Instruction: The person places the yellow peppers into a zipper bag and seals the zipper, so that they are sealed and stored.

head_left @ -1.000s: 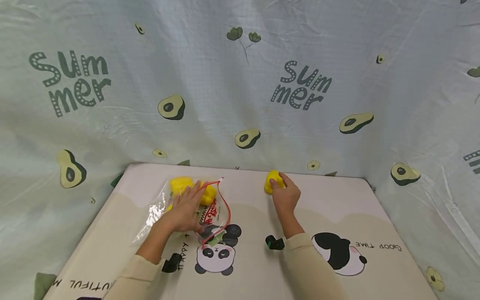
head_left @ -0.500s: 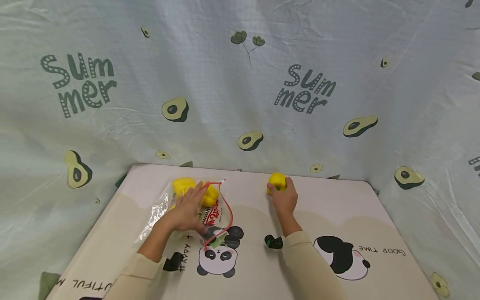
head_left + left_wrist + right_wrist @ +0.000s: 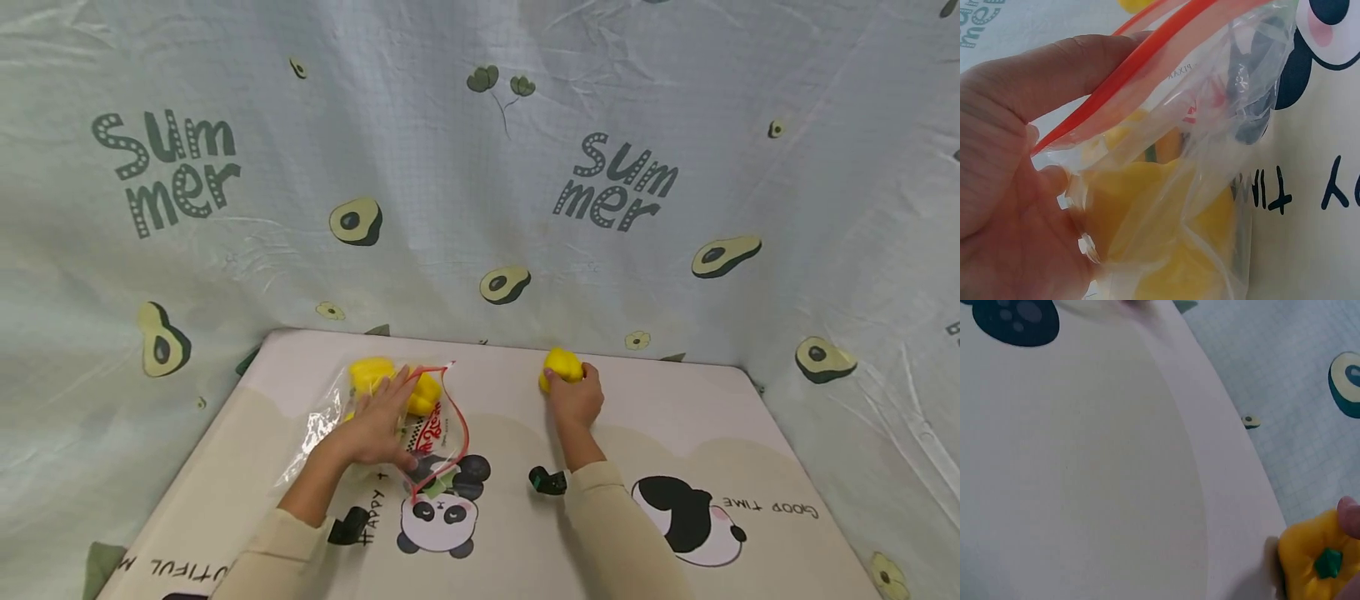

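A clear plastic bag (image 3: 452, 435) with a red edge round its mouth lies on the left part of the table, several yellow bell peppers (image 3: 371, 373) inside. My left hand (image 3: 373, 432) rests over it, fingers spread and thumb apart. In the left wrist view the thumb tip sits behind the front red edge (image 3: 1129, 72), and a yellow pepper (image 3: 1154, 219) shows through the plastic. Near the table's far edge my right hand (image 3: 577, 406) grips another yellow bell pepper (image 3: 564, 365) between thumb and fingers. Its green stem (image 3: 1329, 562) shows in the right wrist view.
The table wears a pale cloth (image 3: 517, 542) printed with pandas and lettering. Behind and at the sides hangs a light curtain (image 3: 420, 150) with avocado prints. Black wrist mounts (image 3: 547, 481) sit by both sleeves.
The right fingers have shifted to the pepper's right and near side, leaving more of it in sight. The left hand stays on the bag. The head view has drifted slightly.
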Motion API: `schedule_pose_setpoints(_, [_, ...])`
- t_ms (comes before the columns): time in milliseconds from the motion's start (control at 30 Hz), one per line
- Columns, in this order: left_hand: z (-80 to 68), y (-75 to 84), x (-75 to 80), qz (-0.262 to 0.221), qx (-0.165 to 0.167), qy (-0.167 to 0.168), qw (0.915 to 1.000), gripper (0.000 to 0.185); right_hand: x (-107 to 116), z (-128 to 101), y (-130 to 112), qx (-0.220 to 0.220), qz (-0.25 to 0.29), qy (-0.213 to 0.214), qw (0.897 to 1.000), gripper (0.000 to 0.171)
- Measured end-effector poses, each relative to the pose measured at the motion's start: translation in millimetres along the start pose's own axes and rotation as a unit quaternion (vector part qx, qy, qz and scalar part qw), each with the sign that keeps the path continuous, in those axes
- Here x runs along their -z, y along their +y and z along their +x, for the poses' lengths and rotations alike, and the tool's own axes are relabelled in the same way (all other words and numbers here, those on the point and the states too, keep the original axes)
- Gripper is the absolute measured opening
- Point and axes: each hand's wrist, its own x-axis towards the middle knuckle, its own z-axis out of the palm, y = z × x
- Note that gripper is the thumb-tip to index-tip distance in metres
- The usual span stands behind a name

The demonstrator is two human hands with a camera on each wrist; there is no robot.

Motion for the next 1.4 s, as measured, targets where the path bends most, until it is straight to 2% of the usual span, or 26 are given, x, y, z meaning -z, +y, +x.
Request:
schedule_pose_setpoints(267, [1.2,0.3,0.8,0.000,0.002,-0.004,1.0000,0.129,10,1,-1,-0.005,0.020,-0.037,0.999,0.070])
schedule_pose_setpoints(500, [2.0,-0.5,1.5,-0.007,0.006,-0.011,0.9999,0.130,21,4,2,0.018,0.014,-0.082,0.996,0.068])
schedule_pose_setpoints(667, [2.2,-1.8,2.0,-0.009,0.004,-0.011,0.9999,0.129,26,8,0,0.032,0.028,-0.118,0.992,0.068])
schedule_pose_setpoints(967, [2.7,-5.2,1.9,-0.011,0.010,-0.006,0.9999,0.131,37,8,1,0.059,0.068,-0.190,0.978,0.068])
schedule_pose_setpoints(1400, [2.2,-3.1,0.5,-0.013,0.011,-0.005,0.9998,0.129,52,-2,3,0.128,0.056,-0.268,0.953,0.064])
